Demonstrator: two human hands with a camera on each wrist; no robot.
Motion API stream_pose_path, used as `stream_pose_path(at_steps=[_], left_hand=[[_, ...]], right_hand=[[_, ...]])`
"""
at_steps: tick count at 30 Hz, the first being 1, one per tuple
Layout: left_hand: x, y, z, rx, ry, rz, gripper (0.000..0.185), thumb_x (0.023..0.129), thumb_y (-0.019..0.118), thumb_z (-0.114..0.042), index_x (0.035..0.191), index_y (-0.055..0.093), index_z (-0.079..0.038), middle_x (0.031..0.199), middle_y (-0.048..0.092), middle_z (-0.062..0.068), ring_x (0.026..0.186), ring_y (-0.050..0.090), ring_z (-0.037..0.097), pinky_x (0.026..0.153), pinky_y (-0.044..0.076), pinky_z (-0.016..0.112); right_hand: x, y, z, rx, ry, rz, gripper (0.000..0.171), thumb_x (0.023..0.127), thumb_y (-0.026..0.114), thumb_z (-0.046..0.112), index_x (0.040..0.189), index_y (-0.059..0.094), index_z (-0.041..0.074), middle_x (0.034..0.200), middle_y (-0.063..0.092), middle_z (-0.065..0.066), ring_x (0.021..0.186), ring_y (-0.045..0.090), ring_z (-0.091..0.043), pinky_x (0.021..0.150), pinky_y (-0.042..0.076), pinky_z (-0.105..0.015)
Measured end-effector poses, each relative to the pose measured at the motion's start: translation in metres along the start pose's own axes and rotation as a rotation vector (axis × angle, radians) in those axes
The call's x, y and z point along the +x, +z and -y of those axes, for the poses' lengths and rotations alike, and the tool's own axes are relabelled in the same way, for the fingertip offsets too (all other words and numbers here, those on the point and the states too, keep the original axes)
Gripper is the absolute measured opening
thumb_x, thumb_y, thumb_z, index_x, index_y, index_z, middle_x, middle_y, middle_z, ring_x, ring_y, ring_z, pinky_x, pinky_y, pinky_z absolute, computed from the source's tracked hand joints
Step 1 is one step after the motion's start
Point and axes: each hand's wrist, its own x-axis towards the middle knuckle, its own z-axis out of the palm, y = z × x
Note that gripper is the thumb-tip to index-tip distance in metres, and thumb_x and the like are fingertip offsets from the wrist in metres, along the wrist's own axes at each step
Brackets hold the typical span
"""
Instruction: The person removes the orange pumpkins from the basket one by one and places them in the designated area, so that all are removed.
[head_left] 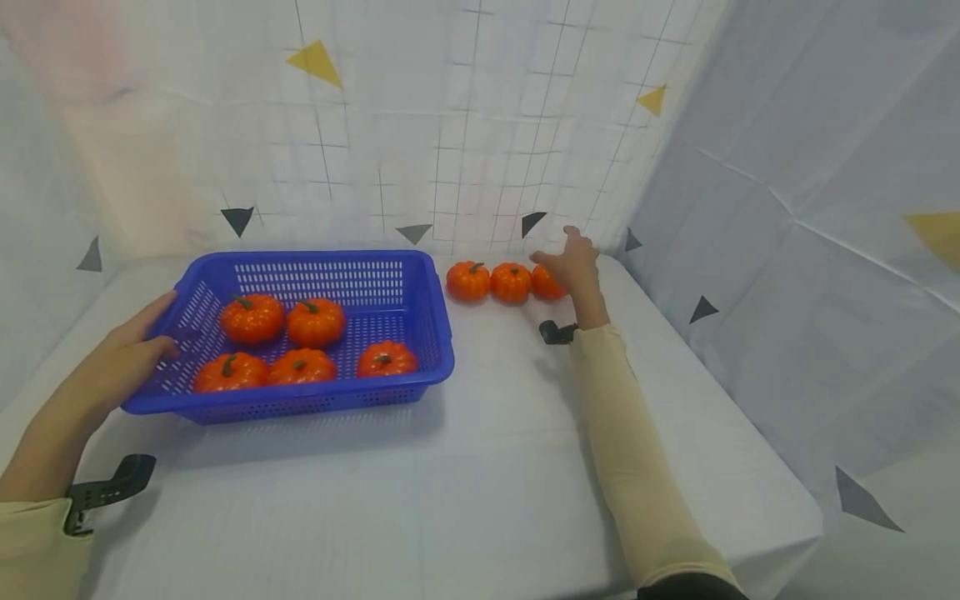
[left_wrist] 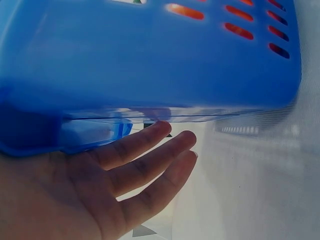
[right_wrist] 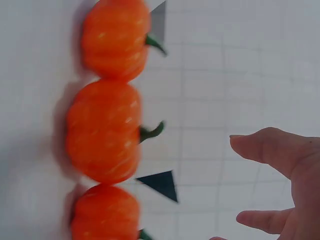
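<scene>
The right hand [head_left: 573, 260], fingers spread and holding nothing, hovers just over the nearest pumpkin [head_left: 547, 283], the 3 o'clock end of a three-pumpkin row running toward 9 o'clock, while the left hand [head_left: 127, 354] rests flat-fingered against the blue basket [head_left: 420, 275].

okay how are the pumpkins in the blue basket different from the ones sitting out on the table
Five small orange pumpkins lie inside the blue perforated plastic basket in two loose rows; three orange pumpkins stand outside it in one line on the white table. The left hand rests on the basket beside the first group; the open right hand reaches over the line's right end. All look alike: orange with green stems.
</scene>
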Motion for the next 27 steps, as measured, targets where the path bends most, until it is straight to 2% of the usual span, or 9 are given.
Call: stream_pose_path(at_steps=[9,15,21,27], left_hand=[[-0.001,0.0,0.0,-0.005,0.002,0.003,0.073,0.106,0.034,-0.009,0.164,-0.011,-0.008,0.162,-0.008,0.04,0.142,0.003,0.07,0.103,0.013,0.086],[0.0,-0.002,0.0,0.01,-0.002,0.019,0.074,0.106,0.034,-0.009,0.164,-0.012,-0.008,0.162,-0.009,0.039,0.143,0.0,0.069,0.103,0.013,0.086],[0.001,-0.003,-0.003,-0.003,0.002,0.02,0.074,0.105,0.034,-0.009,0.164,-0.011,-0.008,0.163,-0.009,0.038,0.143,0.001,0.069,0.104,0.01,0.085],[-0.002,-0.005,-0.002,0.003,0.002,0.015,0.074,0.105,0.034,-0.009,0.164,-0.011,-0.008,0.163,-0.008,0.039,0.143,0.001,0.069,0.104,0.011,0.086]], right_hand=[[-0.03,-0.022,0.049,0.119,-0.14,0.009,0.078,0.094,0.074,0.039,0.16,0.04,0.013,0.163,0.039,-0.013,0.146,0.037,-0.033,0.117,0.037,-0.053],[-0.053,-0.03,0.076,0.172,-0.26,0.079,0.074,0.093,0.076,0.038,0.157,0.045,0.017,0.156,0.048,-0.009,0.136,0.049,-0.028,0.108,0.048,-0.047],[-0.072,-0.025,0.093,0.332,-0.483,0.131,0.06,0.094,0.077,0.03,0.149,0.057,0.016,0.139,0.064,-0.004,0.117,0.064,-0.02,0.097,0.056,-0.038],[-0.089,-0.008,0.11,0.387,-0.707,0.232,0.057,0.094,0.078,0.022,0.146,0.058,0.012,0.134,0.066,-0.005,0.115,0.065,-0.021,0.096,0.057,-0.036]])
